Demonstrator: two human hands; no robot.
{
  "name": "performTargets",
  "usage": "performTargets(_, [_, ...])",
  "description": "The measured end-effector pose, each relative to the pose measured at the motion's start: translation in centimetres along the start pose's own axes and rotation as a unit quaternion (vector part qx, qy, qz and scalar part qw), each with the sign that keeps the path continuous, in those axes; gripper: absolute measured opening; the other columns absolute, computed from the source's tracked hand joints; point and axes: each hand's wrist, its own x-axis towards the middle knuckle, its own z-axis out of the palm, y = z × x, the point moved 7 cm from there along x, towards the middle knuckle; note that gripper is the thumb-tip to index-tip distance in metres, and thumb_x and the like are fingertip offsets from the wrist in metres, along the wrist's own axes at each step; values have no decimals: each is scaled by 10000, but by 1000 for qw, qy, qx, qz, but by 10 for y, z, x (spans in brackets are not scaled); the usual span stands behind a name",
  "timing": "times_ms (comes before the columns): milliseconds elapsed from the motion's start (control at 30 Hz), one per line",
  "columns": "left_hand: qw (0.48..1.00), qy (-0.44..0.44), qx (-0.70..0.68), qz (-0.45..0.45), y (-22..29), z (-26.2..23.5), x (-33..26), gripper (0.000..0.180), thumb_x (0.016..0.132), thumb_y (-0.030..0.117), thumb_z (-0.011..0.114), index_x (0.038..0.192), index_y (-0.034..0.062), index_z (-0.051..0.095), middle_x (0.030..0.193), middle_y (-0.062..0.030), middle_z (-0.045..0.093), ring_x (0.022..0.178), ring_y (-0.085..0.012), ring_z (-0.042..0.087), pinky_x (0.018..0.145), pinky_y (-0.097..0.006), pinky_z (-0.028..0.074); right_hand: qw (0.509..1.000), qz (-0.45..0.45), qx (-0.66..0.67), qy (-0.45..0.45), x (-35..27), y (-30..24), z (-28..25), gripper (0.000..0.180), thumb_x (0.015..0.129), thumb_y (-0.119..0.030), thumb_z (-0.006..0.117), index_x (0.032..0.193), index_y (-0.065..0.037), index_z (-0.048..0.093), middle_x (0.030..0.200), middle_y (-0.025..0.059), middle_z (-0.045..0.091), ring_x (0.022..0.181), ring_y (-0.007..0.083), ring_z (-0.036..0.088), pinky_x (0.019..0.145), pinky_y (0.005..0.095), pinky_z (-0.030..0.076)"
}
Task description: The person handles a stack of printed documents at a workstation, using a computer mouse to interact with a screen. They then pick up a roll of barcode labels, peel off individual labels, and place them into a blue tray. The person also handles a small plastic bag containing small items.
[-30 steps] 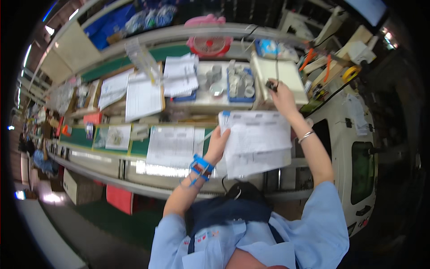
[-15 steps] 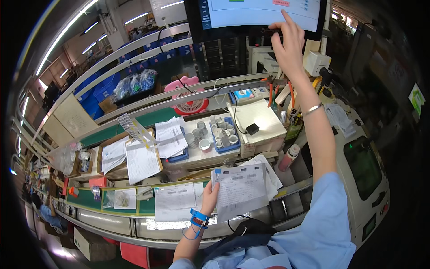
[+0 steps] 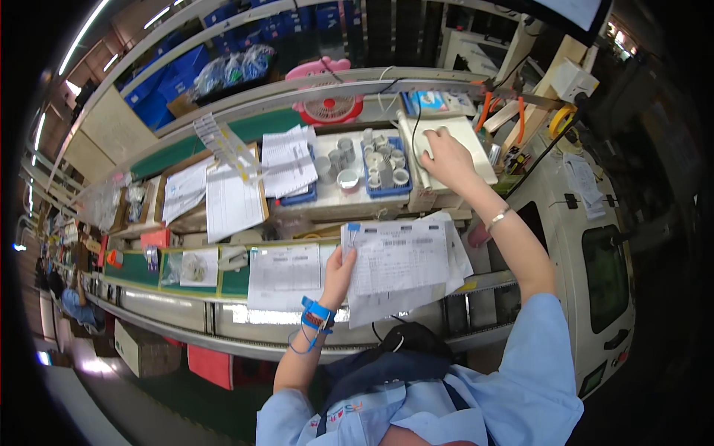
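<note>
My left hand [image 3: 338,276] is closed on the edge of a stack of printed sheets [image 3: 401,262] with a blue binder clip [image 3: 352,227] at its top left corner. The stack is held over the near side of the bench. A blue strap [image 3: 317,315] circles my left wrist. My right hand [image 3: 450,161] reaches forward over a flat cream-white case [image 3: 465,137], fingers bent down at its left part. A black cable [image 3: 414,134] runs to the fingers; what lies under them is hidden. More sheets [image 3: 286,275] lie on the bench left of my left hand.
A blue tray [image 3: 387,189] of grey-white cylindrical parts stands left of the case. Loose cups [image 3: 347,180] are beside it. Clipboard papers [image 3: 234,201], a pink fan [image 3: 327,108] and orange-handled tools [image 3: 487,108] are around. A monitor [image 3: 573,11] hangs at the upper right.
My right hand has come down from the monitor screen to the cream-white case. The view has tilted downward. My left hand still holds the clipped sheets.
</note>
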Motion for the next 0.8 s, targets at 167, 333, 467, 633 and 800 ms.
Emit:
performTargets(167, [999, 34, -17, 2, 18, 0, -1, 247, 880, 152, 466, 1049, -25, 500, 962, -49, 573, 852, -91, 521, 751, -230, 421, 974, 125, -14, -187, -8, 63, 90, 403, 705, -225, 552, 1090, -127, 485, 1040, 237, 410, 787, 387, 543, 740, 393, 465])
performTargets(333, [998, 38, -51, -4, 10, -10, 1, 252, 880, 155, 467, 1053, -25, 495, 973, -64, 574, 860, -104, 535, 757, -239, 429, 984, -18, 171, -38, -24, 21, 40, 278, 694, -25, 554, 952, -72, 461, 953, 163, 496, 834, 344, 537, 739, 354, 433])
performTargets(467, [997, 35, -74, -10, 17, -5, 1, 258, 885, 161, 459, 1065, -22, 483, 971, -76, 576, 861, -109, 545, 747, -236, 438, 898, 44, 385, -209, -65, -24, 19, 246, 748, -41, 579, 983, -62, 508, 902, 67, 552, 784, 158, 529, 710, 270, 431])
performTargets(633, [997, 36, -67, -17, 19, -5, 2, 268, 888, 162, 454, 1082, -22, 470, 977, -80, 575, 860, -114, 553, 740, -236, 447, 912, -26, 329, -245, -72, -29, 17, 262, 742, -51, 587, 993, -48, 512, 953, 46, 555, 871, 140, 530, 788, 260, 413])
performTargets(800, [996, 38, -74, -15, 15, -9, 4, 273, 888, 163, 454, 1092, -19, 465, 989, -83, 574, 861, -116, 557, 741, -237, 450, 902, -31, 356, -243, -71, -31, 15, 265, 737, -47, 587, 991, -50, 513, 928, 45, 548, 838, 139, 523, 767, 259, 415])
